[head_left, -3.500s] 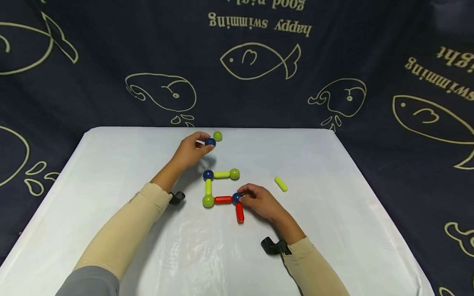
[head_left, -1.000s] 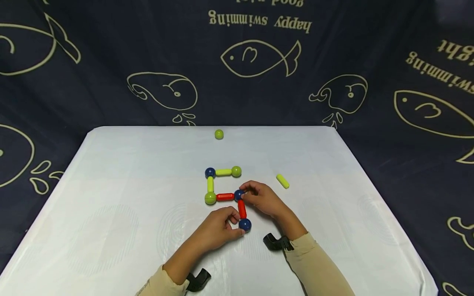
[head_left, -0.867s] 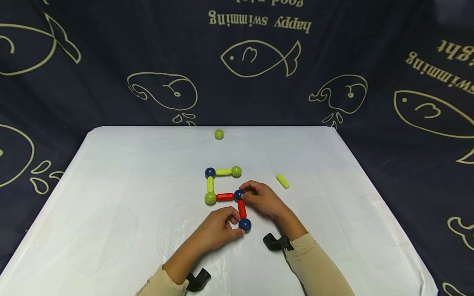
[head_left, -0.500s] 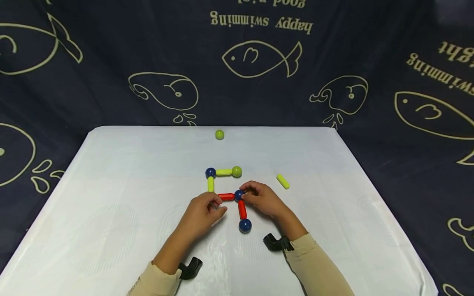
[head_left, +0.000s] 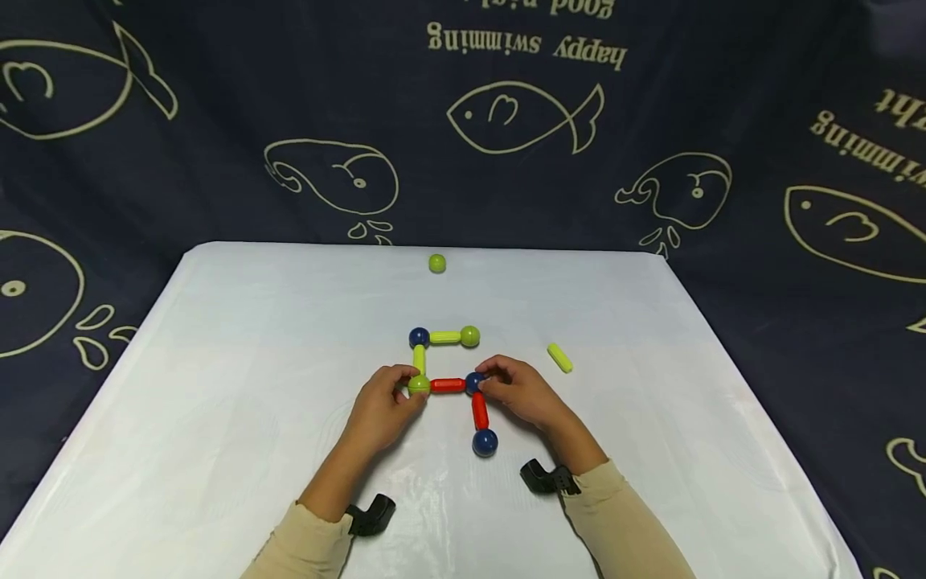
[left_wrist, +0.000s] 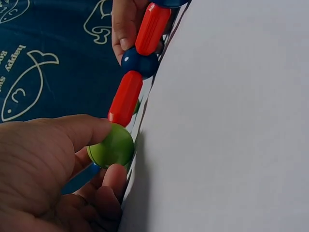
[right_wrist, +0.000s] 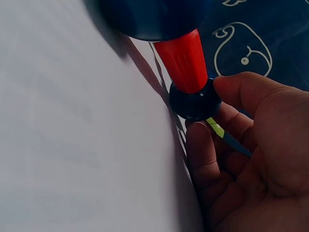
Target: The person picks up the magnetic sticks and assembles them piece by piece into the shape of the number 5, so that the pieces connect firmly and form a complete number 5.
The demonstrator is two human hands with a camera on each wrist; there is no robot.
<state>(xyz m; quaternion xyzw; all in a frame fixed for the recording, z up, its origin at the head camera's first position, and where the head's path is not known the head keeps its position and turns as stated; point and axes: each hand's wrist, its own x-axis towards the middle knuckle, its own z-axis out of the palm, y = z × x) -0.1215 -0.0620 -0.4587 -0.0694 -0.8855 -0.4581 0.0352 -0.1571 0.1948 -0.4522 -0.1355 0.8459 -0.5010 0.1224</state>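
A chain of magnetic balls and rods lies on the white table. My left hand point(head_left: 381, 408) pinches the green ball point(left_wrist: 112, 146) at its left corner between thumb and fingers. My right hand point(head_left: 522, 392) pinches the blue ball point(right_wrist: 195, 100) at the other end of a red rod point(head_left: 448, 386). From that blue ball a second red rod point(head_left: 481, 411) runs toward me to another blue ball point(head_left: 485, 442). A yellow-green rod point(head_left: 419, 358) leads away from the green ball to a far blue ball point(head_left: 419, 337), then another yellow-green rod point(head_left: 444, 337) and a green ball point(head_left: 470, 336).
One loose green ball point(head_left: 437, 263) sits near the far edge of the white table point(head_left: 289, 297). To the right of the chain lies a loose yellow-green rod point(head_left: 560, 357). Dark cloth point(head_left: 506, 193) with fish drawings hangs behind the table.
My left hand brought a blue ball from the far side to the near red rod's end, let go, then moved up-left to grip the corner green ball. My right hand keeps its hold.
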